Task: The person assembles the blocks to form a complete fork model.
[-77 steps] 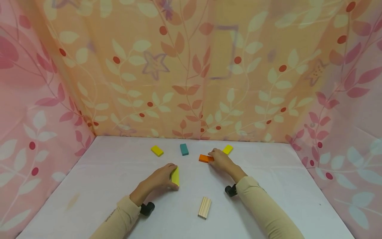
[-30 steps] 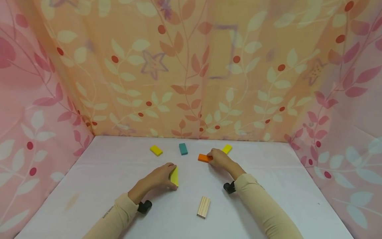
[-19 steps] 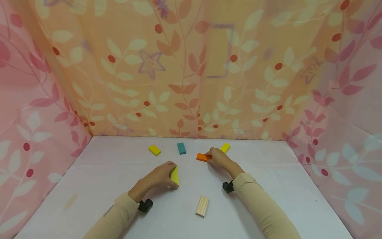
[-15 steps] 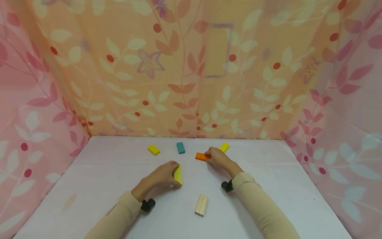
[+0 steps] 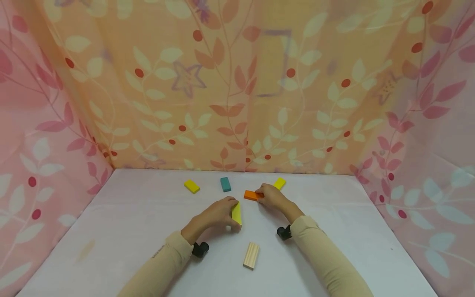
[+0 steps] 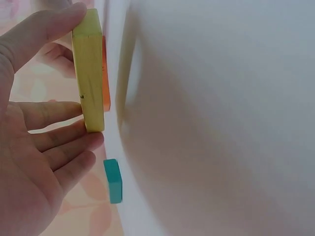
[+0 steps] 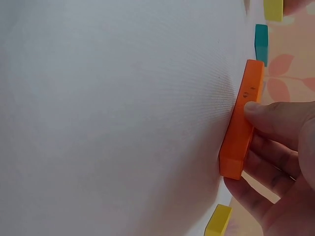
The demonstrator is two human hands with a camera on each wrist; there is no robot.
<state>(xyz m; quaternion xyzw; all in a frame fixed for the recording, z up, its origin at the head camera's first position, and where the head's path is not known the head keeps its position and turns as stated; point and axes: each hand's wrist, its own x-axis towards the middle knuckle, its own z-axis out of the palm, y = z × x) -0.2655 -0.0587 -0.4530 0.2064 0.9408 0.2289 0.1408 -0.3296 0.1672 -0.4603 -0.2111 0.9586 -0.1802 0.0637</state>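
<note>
My left hand (image 5: pixel 217 214), opened to the block's length, pinches the yellow block (image 5: pixel 236 214) by its ends, thumb on the near end, fingertips on the far. The block appears raised just above the surface (image 5: pixel 148 202), short of its far edge. My right hand (image 5: pixel 273 196), more narrowly closed, pinches the orange block (image 5: pixel 250 195), nearer that edge. Both blocks I judge light, stiff, fairly smooth and sturdy, best gripped across opposite faces or ends. My sleeved forearms (image 5: pixel 326 251) slant inward toward the far edge.
</note>
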